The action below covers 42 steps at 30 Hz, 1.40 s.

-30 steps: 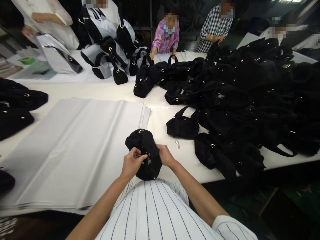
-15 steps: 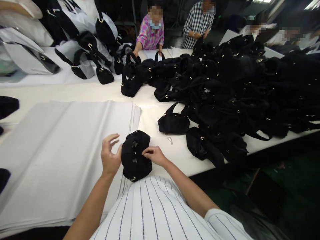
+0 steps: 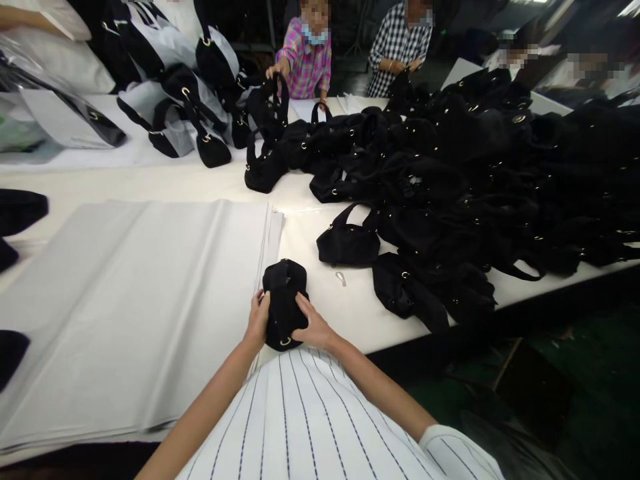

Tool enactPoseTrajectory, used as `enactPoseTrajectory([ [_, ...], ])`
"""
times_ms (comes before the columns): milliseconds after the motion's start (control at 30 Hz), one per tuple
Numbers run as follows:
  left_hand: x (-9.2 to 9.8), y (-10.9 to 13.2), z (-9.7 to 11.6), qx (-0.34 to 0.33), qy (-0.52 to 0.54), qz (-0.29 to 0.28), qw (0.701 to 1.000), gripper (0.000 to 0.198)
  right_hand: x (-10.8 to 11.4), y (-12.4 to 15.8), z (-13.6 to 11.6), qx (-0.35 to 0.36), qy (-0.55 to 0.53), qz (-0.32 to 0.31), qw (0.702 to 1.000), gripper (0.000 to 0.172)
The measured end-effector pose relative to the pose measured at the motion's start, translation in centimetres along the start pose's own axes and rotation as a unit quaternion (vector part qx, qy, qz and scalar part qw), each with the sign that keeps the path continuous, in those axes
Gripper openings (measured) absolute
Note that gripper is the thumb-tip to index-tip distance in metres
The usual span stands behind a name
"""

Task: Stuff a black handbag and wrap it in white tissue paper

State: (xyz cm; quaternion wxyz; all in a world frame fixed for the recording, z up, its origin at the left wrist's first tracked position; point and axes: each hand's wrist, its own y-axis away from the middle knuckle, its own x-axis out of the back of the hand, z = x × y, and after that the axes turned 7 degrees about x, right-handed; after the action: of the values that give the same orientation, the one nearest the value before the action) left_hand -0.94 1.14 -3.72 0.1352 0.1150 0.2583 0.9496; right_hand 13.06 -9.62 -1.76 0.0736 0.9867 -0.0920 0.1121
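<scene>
Bag point(image 3: 283, 303) between hands point(image 3: 286, 323) (both gripping)

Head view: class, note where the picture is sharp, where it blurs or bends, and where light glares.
Head view: sharpest at the centre, where both hands press a black bag; the paper stack smears toward the left edge; the table edge bows, a wide-lens effect; glare on the table; the bag pile loses detail in black.

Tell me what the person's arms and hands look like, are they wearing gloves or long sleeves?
No gloves and no long sleeves. The left hand and right hand are bare, with no rings, watch or bracelets showing. Both forearms are bare too. The person wears a white short-sleeved shirt with thin dark vertical stripes, and one short sleeve shows on the right arm.
</scene>
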Motion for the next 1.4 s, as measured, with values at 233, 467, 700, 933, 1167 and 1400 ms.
enactPoseTrajectory([
  [233, -2.3, 1.5, 0.2, 0.140, 0.111, -0.164, 0.970, 0.042, 8.9, -2.5, -2.3, 0.039, 0.072, -0.074, 0.994, 0.078],
  [467, 1.4, -4.3, 6.3, -0.305, -0.334, -0.133, 0.882, 0.119, 10.2, 2.6, -0.2, 0.024, 0.119, 0.020, 0.992, 0.100],
  [700, -1.4, -10.5, 12.1, -0.303, -0.447, -0.288, 0.790, 0.106, 2.4, 1.7, 3.3, 0.026, 0.190, 0.249, 0.949, 0.117],
  [933, -1.7, -8.9, 12.2, -0.223, -0.483, -0.249, 0.809, 0.072, 9.9, -2.8, 5.0, 0.062, 0.084, 0.193, 0.976, 0.059],
  [1167, -1.8, -7.9, 10.7, -0.217, -0.454, -0.169, 0.848, 0.065, 14.6, -7.8, 5.2, 0.048, 0.045, 0.091, 0.994, 0.043],
  [1400, -1.3, -5.9, 8.7, -0.214, -0.386, -0.171, 0.881, 0.068, 13.1, -5.1, 6.2, 0.021, -0.064, 0.105, 0.992, 0.102],
])
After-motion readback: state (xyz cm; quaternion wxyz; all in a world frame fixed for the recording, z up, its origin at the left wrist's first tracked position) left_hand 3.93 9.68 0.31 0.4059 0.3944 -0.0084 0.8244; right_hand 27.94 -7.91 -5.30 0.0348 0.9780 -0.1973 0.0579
